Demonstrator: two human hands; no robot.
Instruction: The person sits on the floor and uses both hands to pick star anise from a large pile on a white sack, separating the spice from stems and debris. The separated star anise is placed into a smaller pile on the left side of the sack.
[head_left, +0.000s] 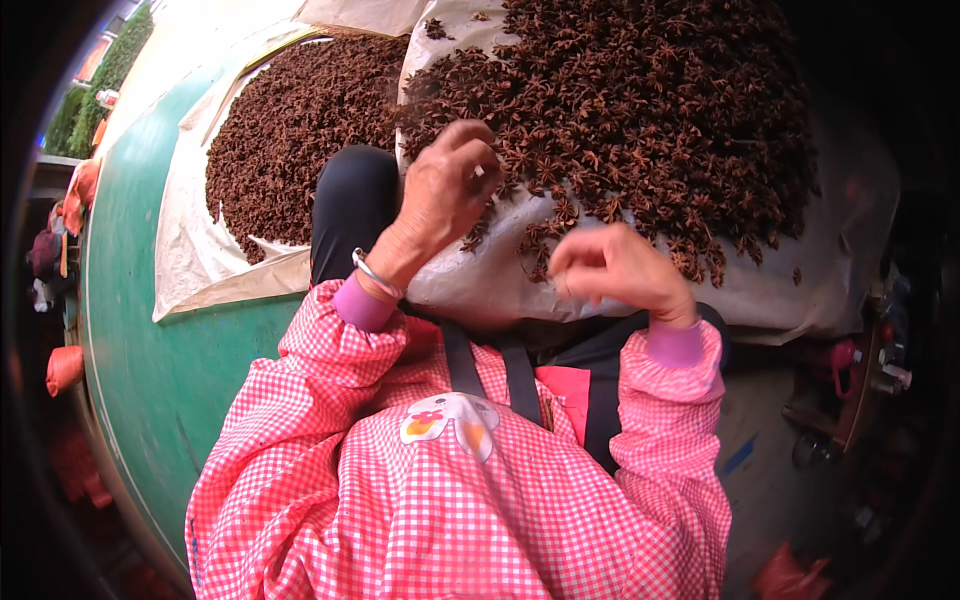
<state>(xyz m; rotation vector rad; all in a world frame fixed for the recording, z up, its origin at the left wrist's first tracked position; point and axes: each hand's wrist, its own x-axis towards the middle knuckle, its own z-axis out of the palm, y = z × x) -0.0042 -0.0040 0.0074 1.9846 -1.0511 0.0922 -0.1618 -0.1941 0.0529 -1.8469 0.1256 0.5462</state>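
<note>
A large spread of dried star anise (645, 112) lies on a pale plastic sheet (480, 277) in front of me. My left hand (454, 176), with a silvery bangle (377, 274) at the wrist, hovers at the near left edge of the spread. Its fingers are curled, and what may be between them is hidden. Over the sheet's near side, my right hand (619, 266) is bent at the wrist and blurred by motion. Its fingers are curled too; I cannot make out anything held. A few loose star anise pods (536, 255) lie between the two hands.
To the left, a second heap of small dark brown pieces (300, 127) rests on another pale sheet (202, 289) over a green floor (150, 360). My dark-trousered knee (352, 202) stands between the heaps. Cluttered shelving (855, 390) stands at the right. A red bag (791, 574) lies lower right.
</note>
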